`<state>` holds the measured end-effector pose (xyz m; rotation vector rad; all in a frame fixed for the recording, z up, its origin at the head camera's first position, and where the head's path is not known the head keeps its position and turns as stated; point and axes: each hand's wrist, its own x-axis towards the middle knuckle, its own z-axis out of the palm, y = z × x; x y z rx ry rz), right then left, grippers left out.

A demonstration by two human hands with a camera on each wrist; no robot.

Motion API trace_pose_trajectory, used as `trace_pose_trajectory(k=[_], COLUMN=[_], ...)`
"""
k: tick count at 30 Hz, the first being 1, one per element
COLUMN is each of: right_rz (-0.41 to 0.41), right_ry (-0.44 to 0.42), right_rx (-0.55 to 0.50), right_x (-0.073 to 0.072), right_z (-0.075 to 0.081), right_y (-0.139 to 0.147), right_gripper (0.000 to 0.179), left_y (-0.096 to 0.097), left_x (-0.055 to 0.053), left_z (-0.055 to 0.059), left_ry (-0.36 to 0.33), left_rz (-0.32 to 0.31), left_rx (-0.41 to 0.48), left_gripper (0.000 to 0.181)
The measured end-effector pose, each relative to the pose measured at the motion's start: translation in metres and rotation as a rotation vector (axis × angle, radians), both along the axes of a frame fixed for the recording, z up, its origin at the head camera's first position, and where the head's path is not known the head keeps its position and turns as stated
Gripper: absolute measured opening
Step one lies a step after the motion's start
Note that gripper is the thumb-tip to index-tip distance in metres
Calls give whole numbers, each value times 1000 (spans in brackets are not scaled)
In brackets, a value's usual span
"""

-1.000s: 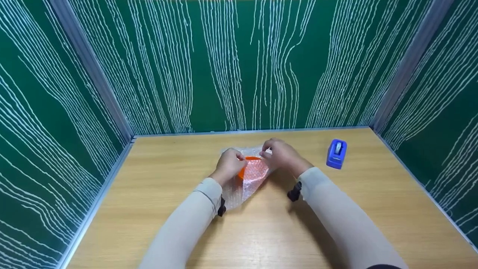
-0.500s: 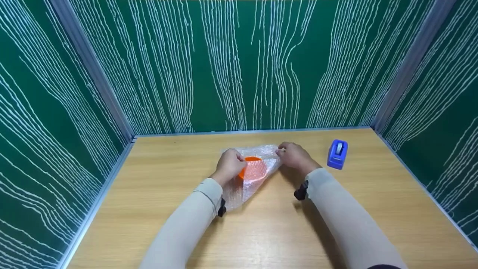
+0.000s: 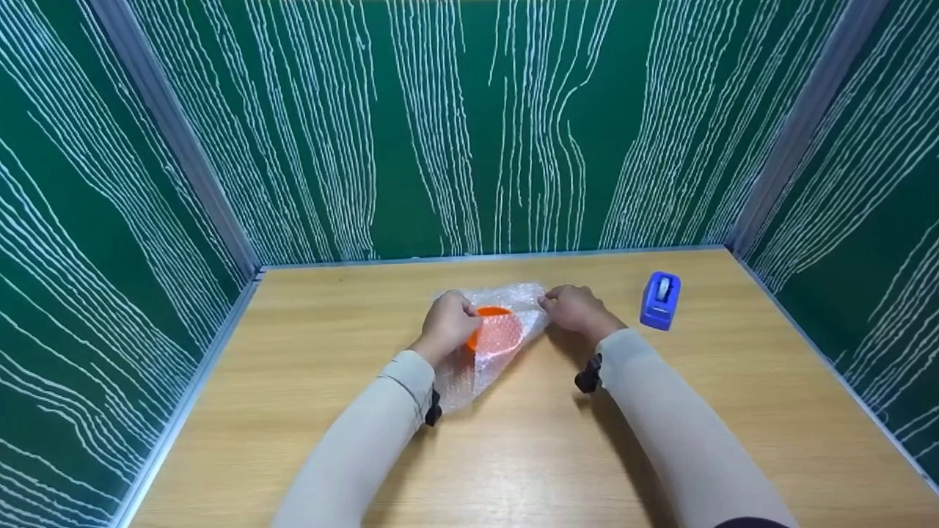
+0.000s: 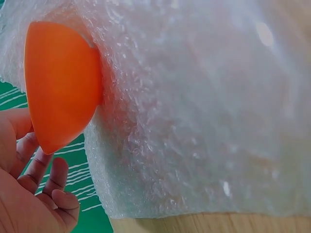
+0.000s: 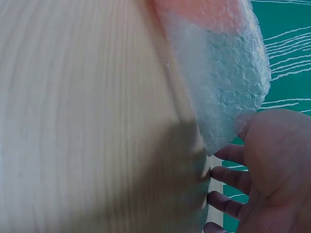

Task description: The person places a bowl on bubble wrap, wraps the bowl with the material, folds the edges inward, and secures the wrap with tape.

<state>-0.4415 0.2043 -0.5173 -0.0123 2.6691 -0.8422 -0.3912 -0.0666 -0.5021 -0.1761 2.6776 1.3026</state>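
An orange bowl (image 3: 494,312) sits on a sheet of bubble wrap (image 3: 522,295), one flap of which is folded over the bowl's near right side. My left hand (image 3: 447,324) pinches the bowl's rim at its left; from the left wrist, the bowl's bare orange side (image 4: 63,87) shows beside the fingers, with bubble wrap against its base. With thumb and fingertips, my right hand (image 3: 578,308) holds the right corner of the bubble wrap. The right wrist view shows that corner (image 5: 218,131) at the thumb, the other fingers spread low by the wood surface.
A blue tape dispenser (image 3: 659,302) stands on the wooden table (image 3: 308,381) to the right of my right hand. Green panels (image 3: 411,132) with wavy white lines enclose the table at the back and both sides.
My right hand has moved right, away from the bowl, drawing the bubble wrap's corner out, then shifted slightly lower. My left hand has stayed at the bowl's rim.
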Motion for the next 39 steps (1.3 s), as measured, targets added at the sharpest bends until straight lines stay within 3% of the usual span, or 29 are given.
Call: trace_pose_trajectory(k=[9, 23, 32, 39], right_rz=[92, 57, 83, 106], right_ry=[133, 81, 97, 65], right_rx=[117, 48, 41, 26], right_x=[0, -2, -1, -1], right_z=[-3, -2, -2, -2], right_y=[-3, -6, -7, -4], right_gripper=[57, 57, 54, 62], left_y=[-3, -2, -1, -2], left_x=[2, 2, 1, 7], left_z=[-1, 0, -1, 2], left_ry=[67, 46, 36, 120], left_rz=[-23, -20, -16, -49], left_rx=[-22, 4, 16, -40], left_gripper=[19, 20, 18, 14])
